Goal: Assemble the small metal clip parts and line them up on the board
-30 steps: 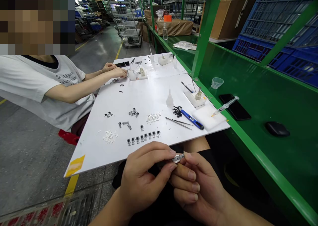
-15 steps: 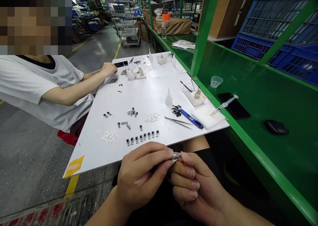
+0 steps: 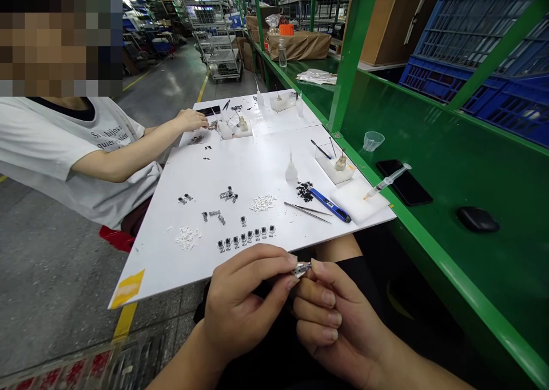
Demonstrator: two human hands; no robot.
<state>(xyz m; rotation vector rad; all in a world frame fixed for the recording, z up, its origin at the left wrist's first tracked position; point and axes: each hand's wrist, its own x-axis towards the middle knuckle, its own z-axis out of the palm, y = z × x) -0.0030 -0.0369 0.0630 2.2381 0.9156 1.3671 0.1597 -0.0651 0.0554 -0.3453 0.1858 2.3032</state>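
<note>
Between my two hands is a small silvery metal part (image 3: 301, 269) with a white bit on it, held in front of the table's near edge. My left hand (image 3: 246, 298) pinches its left end between thumb and fingertips. My right hand (image 3: 330, 310) grips the right end with thumb and forefinger, its other fingers curled. Just beyond, a row of similar small metal parts with black tops (image 3: 243, 239) stands on the white tabletop (image 3: 163, 270). A heap of small white pieces (image 3: 187, 237) lies left of the row, and another white heap (image 3: 263, 202) lies behind it.
Tweezers (image 3: 307, 211), a blue utility knife (image 3: 330, 205) and a pile of black bits (image 3: 305, 191) lie at the right. Near them are a dropper bottle (image 3: 291, 170), a white foam block (image 3: 355, 201) and a syringe (image 3: 388, 181). A co-worker's hand (image 3: 193, 119) reaches over the far left.
My hands and the metal part have shifted very slightly left, and the part is tilted a little differently. The co-worker's hand has moved a little to the right.
</note>
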